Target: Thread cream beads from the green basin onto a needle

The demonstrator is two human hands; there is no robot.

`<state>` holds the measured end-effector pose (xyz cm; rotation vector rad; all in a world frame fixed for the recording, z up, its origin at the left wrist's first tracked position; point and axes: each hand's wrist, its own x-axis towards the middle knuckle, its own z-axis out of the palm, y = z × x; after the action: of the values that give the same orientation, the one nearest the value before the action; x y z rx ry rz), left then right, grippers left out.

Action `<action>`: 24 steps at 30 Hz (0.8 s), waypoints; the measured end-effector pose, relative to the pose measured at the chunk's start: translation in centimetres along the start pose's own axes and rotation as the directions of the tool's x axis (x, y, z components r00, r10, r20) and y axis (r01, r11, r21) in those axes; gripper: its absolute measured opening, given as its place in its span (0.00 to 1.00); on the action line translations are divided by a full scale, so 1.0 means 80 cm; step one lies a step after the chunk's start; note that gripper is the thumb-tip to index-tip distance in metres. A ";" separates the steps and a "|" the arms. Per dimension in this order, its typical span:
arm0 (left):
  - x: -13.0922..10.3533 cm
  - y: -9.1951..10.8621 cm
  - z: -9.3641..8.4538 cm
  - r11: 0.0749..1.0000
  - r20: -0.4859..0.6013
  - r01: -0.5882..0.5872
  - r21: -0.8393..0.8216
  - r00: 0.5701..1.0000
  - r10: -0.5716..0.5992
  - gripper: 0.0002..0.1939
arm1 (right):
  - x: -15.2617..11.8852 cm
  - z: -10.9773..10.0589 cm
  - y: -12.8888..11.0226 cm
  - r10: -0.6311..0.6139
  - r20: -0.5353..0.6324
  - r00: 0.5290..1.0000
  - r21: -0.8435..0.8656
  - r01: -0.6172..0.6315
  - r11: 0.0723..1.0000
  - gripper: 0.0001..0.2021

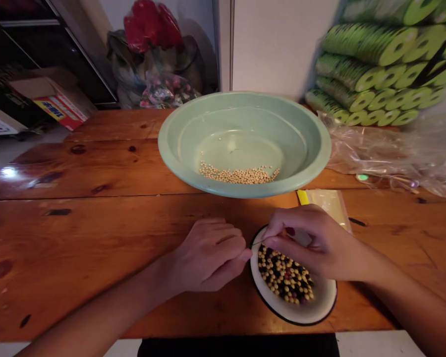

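My left hand (217,255) is closed in a pinch on a thin, dark greenish thread-like strand (256,243), just left of a white bowl. The strand runs a short way to my right hand (317,243), whose thumb and forefinger pinch it above that bowl. White enamel with a dark rim, the bowl (308,316) holds many small beads (284,277) in cream, black and dark red. Whether a bead sits between my right fingertips is too small to tell. Behind both hands stands a pale green basin (241,190), with cream beads (241,176) gathered along its near side.
A flat clear packet (330,206) with a yellow corner lies behind my right hand. Glasses (388,181) and crumpled plastic (379,148) rest at the right. Green ring-shaped rolls (371,44) are stacked behind. Bags (152,29) and a cardboard box (55,99) stand beyond the wooden table (78,248).
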<state>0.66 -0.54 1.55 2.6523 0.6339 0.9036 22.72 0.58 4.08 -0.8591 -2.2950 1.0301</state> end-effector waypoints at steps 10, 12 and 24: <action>-0.007 0.004 0.001 0.935 0.067 0.153 -0.319 0.988 -0.138 0.15 | 0.000 -0.017 -0.004 0.074 -0.053 0.996 0.117 -0.067 0.991 0.07; -0.007 0.004 0.002 0.939 0.056 0.140 -0.314 0.990 -0.128 0.14 | -0.001 -0.019 -0.007 0.073 -0.099 0.992 0.117 -0.061 0.991 0.07; -0.002 0.004 -0.003 0.991 -0.102 0.111 0.077 0.989 -0.103 0.12 | 0.003 -0.004 -0.005 -0.030 0.106 0.994 -0.048 0.036 0.998 0.07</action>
<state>0.49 -0.89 1.76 2.6285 0.8462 1.0014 22.66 0.68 4.63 -0.8008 -2.4238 1.0312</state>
